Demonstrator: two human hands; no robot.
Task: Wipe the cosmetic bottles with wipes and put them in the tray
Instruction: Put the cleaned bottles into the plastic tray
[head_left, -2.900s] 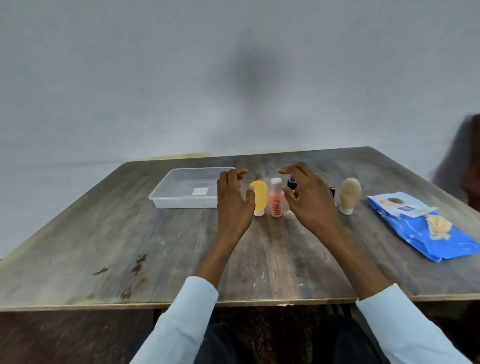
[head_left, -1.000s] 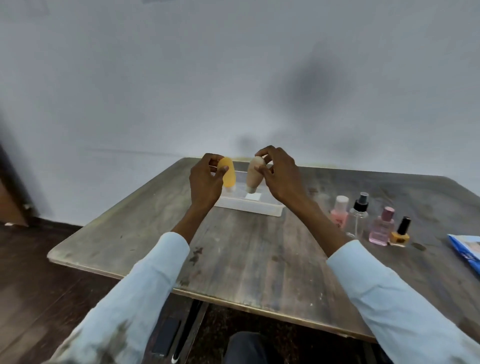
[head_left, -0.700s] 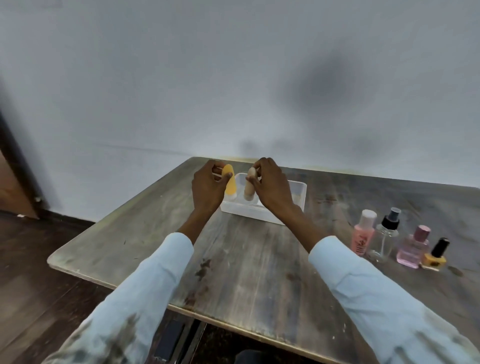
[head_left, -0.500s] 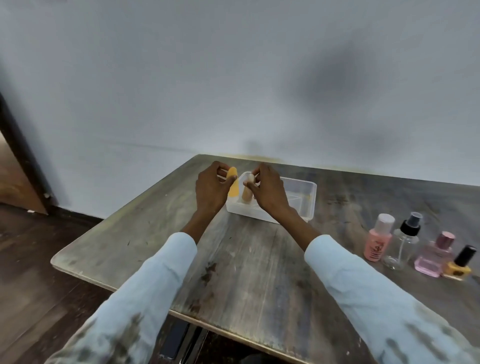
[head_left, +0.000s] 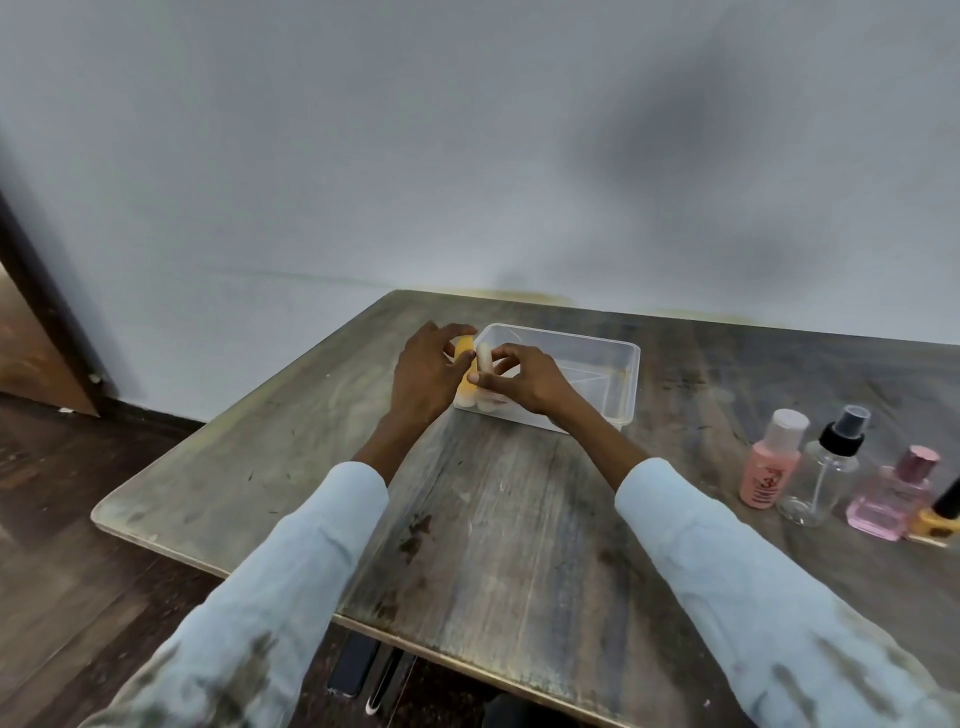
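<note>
Head view: your left hand (head_left: 423, 371) pinches the yellow oval bottle (head_left: 464, 366), your right hand (head_left: 524, 382) pinches the beige rounded bottle (head_left: 484, 358), both inside the clear plastic tray (head_left: 626, 382).

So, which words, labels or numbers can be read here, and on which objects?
None can be read for certain.
Pink bottle: dark red print on its front, too blurred to read.
Yellow bottle, beige bottle, spray bottle, tray: no text visible.

Nail polish bottle (head_left: 943, 514) cropped by right edge.
</note>
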